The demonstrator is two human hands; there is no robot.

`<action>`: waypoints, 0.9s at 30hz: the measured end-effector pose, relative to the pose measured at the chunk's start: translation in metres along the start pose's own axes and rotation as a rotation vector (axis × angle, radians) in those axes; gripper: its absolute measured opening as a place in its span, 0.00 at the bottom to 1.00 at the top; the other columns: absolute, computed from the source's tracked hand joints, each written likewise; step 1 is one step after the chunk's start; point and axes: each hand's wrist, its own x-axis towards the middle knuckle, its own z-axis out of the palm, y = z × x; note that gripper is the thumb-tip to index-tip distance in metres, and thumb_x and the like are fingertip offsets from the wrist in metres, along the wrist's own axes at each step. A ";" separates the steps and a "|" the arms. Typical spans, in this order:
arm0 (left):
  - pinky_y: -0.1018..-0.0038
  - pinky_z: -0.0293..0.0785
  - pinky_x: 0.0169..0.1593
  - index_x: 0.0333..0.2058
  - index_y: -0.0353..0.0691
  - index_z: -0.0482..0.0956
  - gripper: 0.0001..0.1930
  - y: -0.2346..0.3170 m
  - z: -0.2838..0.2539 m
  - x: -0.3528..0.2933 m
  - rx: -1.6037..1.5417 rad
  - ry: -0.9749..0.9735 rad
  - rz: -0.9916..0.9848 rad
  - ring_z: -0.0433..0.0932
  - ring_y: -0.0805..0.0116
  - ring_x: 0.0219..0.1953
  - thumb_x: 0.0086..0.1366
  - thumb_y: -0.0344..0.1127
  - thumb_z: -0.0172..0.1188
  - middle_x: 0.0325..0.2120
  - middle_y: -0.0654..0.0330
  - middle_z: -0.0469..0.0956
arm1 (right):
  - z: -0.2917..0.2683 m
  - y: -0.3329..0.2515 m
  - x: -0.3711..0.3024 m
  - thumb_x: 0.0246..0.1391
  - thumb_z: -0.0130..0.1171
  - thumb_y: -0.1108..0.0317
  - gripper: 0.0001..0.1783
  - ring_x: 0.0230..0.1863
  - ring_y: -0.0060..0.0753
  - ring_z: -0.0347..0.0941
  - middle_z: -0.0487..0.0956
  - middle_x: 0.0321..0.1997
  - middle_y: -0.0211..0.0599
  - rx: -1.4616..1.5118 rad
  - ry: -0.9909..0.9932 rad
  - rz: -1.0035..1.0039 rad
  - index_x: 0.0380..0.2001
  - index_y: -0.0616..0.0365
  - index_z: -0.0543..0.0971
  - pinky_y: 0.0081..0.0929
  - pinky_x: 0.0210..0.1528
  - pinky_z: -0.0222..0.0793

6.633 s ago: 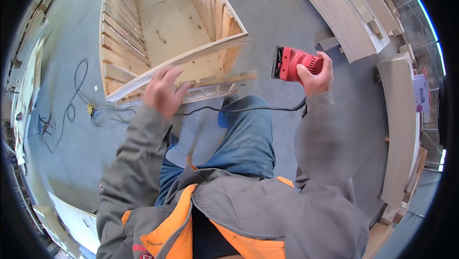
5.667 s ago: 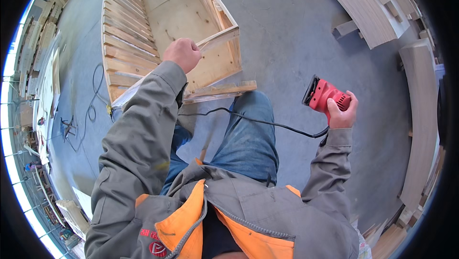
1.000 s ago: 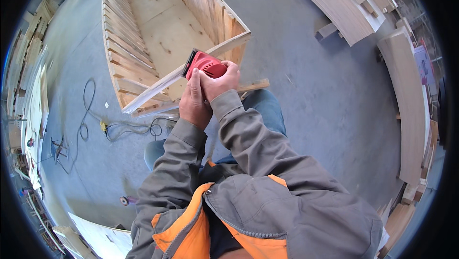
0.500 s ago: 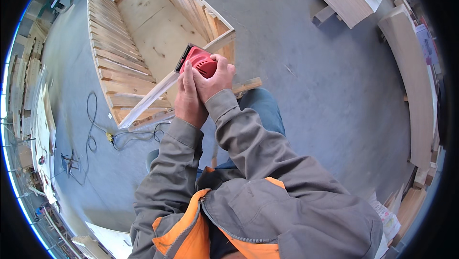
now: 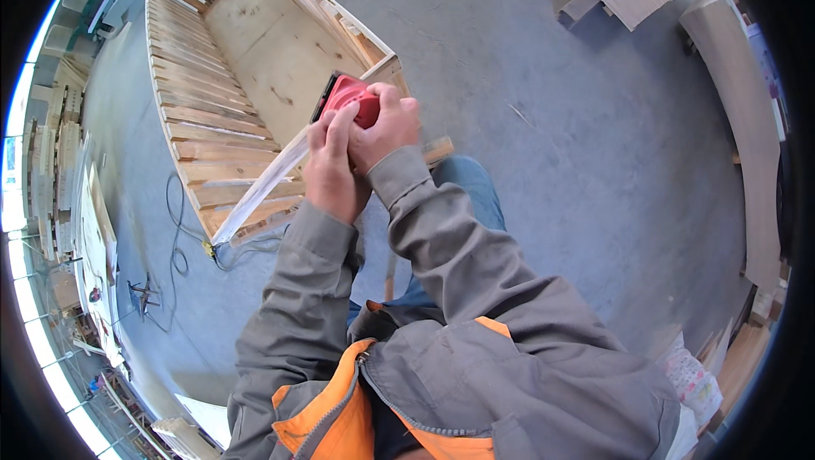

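A red palm sander (image 5: 356,100) with a dark flat pad is gripped between my two hands over the near end rail (image 5: 263,184) of a slatted wooden crate (image 5: 222,173). My right hand (image 5: 389,127) wraps around the sander's body from the right. From the left and below, my left hand (image 5: 333,170) is closed against its near side, with the fingers bent and touching the right hand. The pad side is tilted toward the upper left. My hands partly hide the rail, so contact between pad and wood cannot be made out.
A dark cord (image 5: 180,244) with a yellow connector (image 5: 209,249) lies on the floor left of the crate. Curved wooden panels (image 5: 732,95) stand along the right. Stacked boards (image 5: 64,180) line the left. A wooden piece (image 5: 437,150) juts out beside my knee.
The head view has shifted slightly, so the crate appears farther left. My left fingers are more bent on the sander, which both hands still hold at the end rail.
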 end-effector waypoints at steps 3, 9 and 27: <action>0.62 0.73 0.61 0.64 0.42 0.69 0.38 -0.001 -0.006 -0.005 0.005 -0.003 -0.040 0.75 0.48 0.56 0.55 0.25 0.74 0.54 0.47 0.74 | 0.000 -0.008 -0.007 0.48 0.74 0.46 0.39 0.50 0.58 0.74 0.73 0.49 0.60 0.025 -0.053 0.011 0.57 0.58 0.73 0.45 0.52 0.76; 0.62 0.74 0.61 0.63 0.41 0.71 0.35 0.010 0.000 0.017 -0.098 0.001 -0.043 0.76 0.47 0.56 0.55 0.21 0.72 0.53 0.46 0.75 | -0.006 -0.004 0.014 0.50 0.70 0.48 0.37 0.48 0.62 0.78 0.69 0.54 0.59 -0.002 -0.038 -0.027 0.58 0.57 0.72 0.44 0.50 0.79; 0.61 0.75 0.60 0.62 0.43 0.74 0.37 0.015 -0.003 0.010 -0.159 -0.044 -0.119 0.76 0.44 0.57 0.50 0.15 0.67 0.54 0.46 0.75 | -0.016 -0.006 0.010 0.49 0.72 0.48 0.38 0.48 0.61 0.76 0.70 0.52 0.62 0.019 -0.087 0.043 0.56 0.59 0.72 0.46 0.52 0.78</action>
